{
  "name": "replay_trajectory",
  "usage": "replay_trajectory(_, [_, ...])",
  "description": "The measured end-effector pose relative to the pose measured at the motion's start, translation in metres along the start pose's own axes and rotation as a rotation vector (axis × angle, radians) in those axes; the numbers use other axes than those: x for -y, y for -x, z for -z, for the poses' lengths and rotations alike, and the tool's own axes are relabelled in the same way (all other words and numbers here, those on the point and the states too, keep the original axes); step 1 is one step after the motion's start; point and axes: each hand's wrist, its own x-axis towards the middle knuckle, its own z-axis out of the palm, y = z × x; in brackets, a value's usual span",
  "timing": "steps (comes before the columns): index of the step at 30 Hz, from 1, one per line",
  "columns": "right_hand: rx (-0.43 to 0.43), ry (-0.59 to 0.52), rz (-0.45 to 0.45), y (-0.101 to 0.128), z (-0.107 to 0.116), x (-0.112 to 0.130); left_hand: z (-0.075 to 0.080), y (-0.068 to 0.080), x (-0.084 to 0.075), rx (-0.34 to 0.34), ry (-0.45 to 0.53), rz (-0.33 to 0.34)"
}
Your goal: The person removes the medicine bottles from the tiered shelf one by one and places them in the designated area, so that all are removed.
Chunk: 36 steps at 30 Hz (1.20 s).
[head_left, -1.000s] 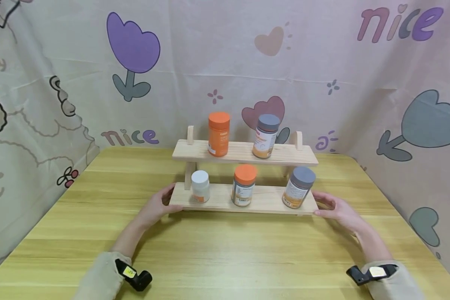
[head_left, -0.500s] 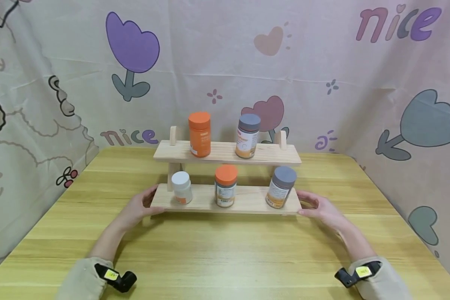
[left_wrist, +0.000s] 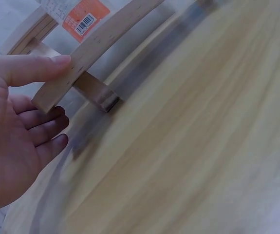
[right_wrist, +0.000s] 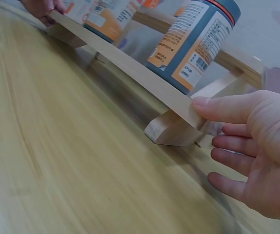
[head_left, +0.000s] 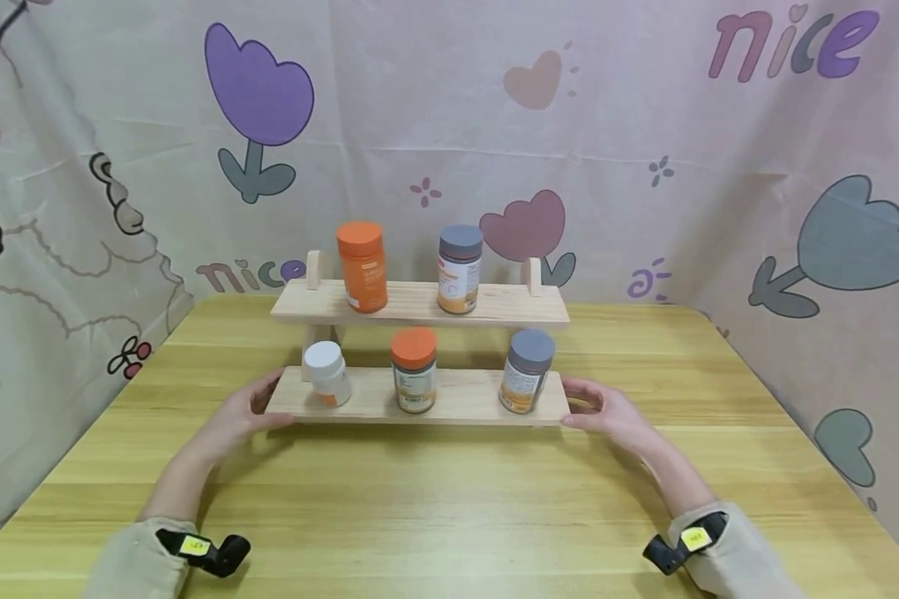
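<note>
A two-tier wooden display rack (head_left: pixel 367 395) stands on the table, with bottles on both tiers. My left hand (head_left: pixel 240 418) grips the left end of its lower board, thumb on the front edge, as the left wrist view shows. At the opposite end, my right hand (head_left: pixel 607 412) pinches the board likewise. On the lower tier are a small white bottle (head_left: pixel 328 374), an orange-capped jar (head_left: pixel 414 370) and a grey-capped jar (head_left: pixel 526 372). The upper tier bears an orange bottle (head_left: pixel 363 268) and another grey-capped jar (head_left: pixel 459 270). Whether the rack's feet touch the table I cannot tell.
The wood-grain table (head_left: pixel 434 499) extends in front of the rack and to both sides. Behind it hangs a pale cloth (head_left: pixel 389 100) printed with flowers, hearts and lettering, which also runs along both sides.
Both hands have moved the rack leftward across the table, with all its bottles still on it. Their hold on the lower board's ends looks the same.
</note>
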Motion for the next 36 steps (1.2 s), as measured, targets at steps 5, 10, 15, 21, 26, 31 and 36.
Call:
replay_trajectory(5, [0.003, -0.004, 0.008, -0.008, -0.010, 0.003, 0.010, 0.002, 0.002, -0.007, -0.026, 0.012])
replay_trajectory(10, [-0.016, 0.011, 0.024, -0.013, -0.015, 0.002, 0.014, 0.000, 0.001, -0.018, -0.032, 0.024])
replay_trajectory(15, [-0.023, 0.009, 0.029, -0.015, -0.016, -0.001, 0.014, -0.003, 0.002, -0.030, -0.044, 0.038])
replay_trajectory(21, [-0.024, -0.007, 0.027, -0.015, -0.016, -0.002, 0.014, -0.004, 0.002, -0.031, -0.051, 0.030])
replay_trajectory(26, [-0.022, 0.051, 0.021, -0.014, -0.015, 0.001, 0.014, -0.004, 0.002, -0.012, -0.039, 0.021])
replay_trajectory(31, [-0.072, 0.151, 0.033, -0.013, -0.003, 0.016, 0.015, -0.007, 0.001, -0.003, -0.035, 0.042])
replay_trajectory(36, [-0.161, 0.129, 0.047, -0.019, 0.014, 0.047, 0.017, -0.008, 0.002, -0.003, -0.008, 0.058])
